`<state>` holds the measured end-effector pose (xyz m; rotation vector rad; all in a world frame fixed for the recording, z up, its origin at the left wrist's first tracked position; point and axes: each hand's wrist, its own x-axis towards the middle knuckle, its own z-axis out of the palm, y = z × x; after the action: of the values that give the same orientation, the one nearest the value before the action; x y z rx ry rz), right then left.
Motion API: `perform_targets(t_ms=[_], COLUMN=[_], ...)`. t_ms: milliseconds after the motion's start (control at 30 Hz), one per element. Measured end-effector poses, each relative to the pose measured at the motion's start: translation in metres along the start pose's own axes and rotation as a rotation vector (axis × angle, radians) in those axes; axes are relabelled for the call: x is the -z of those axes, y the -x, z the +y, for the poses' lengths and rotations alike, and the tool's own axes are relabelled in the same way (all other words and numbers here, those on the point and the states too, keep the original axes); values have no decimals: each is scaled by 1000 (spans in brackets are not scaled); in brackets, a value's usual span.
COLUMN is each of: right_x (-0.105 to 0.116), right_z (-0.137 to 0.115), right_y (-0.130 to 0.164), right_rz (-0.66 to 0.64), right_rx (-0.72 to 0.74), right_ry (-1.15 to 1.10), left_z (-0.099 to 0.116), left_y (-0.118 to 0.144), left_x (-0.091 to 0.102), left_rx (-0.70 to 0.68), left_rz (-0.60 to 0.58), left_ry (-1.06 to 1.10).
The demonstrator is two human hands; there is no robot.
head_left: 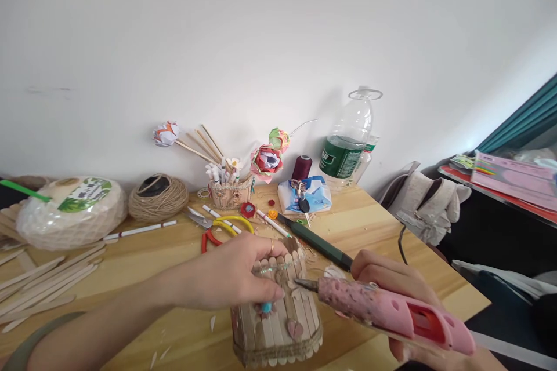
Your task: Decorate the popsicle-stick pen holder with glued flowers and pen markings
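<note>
My left hand point(243, 272) grips the top rim of a small craft-stick basket point(265, 330), fingers inside and thumb on the outer wall. The basket lies tilted on the wooden table, with twine round its lower edge. A blue bead point(266, 306) and a pinkish heart-shaped piece point(295, 328) sit on its side. In my right hand point(391, 278) is a pink glue gun point(369, 301), its metal nozzle at the basket's wall on the right; whether it touches I cannot tell. The fingers of my right hand are wrapped round its handle, partly hidden.
Behind the basket lie scissors point(217, 223) and a dark green cutter point(319, 243). Farther back stand a decorated stick pot point(230, 194), a twine ball point(159, 197), a wrapped coconut point(72, 211) and a plastic bottle point(348, 139). Loose craft sticks point(47, 284) spread at left.
</note>
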<state>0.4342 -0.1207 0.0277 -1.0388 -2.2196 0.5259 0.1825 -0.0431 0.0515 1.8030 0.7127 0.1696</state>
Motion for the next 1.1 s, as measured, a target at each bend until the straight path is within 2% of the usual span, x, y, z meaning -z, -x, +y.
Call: perform_targets(t_ms=[200, 333, 567, 667, 933, 1100], right_x=[-2, -4, -9, -8, -3, -5], right_z=[6, 12, 15, 14, 7, 5], right_y=[1, 4, 13, 12, 6, 5], right_rz=[23, 105, 111, 75, 72, 161], right_rx=[18, 127, 230, 274, 301, 291], right_ry=[12, 74, 243, 323, 392, 412], left_z=[-1, -2, -2, -3, -1, -2], left_y=[2, 0, -4, -6, -8, -13], left_x=[-1, -1, 1, 2, 2, 1], left_rx=[-1, 16, 54, 75, 96, 71], left_rz=[-16, -27, -112, -140, -179, -212], left_ry=[57, 139, 303, 342, 308, 380])
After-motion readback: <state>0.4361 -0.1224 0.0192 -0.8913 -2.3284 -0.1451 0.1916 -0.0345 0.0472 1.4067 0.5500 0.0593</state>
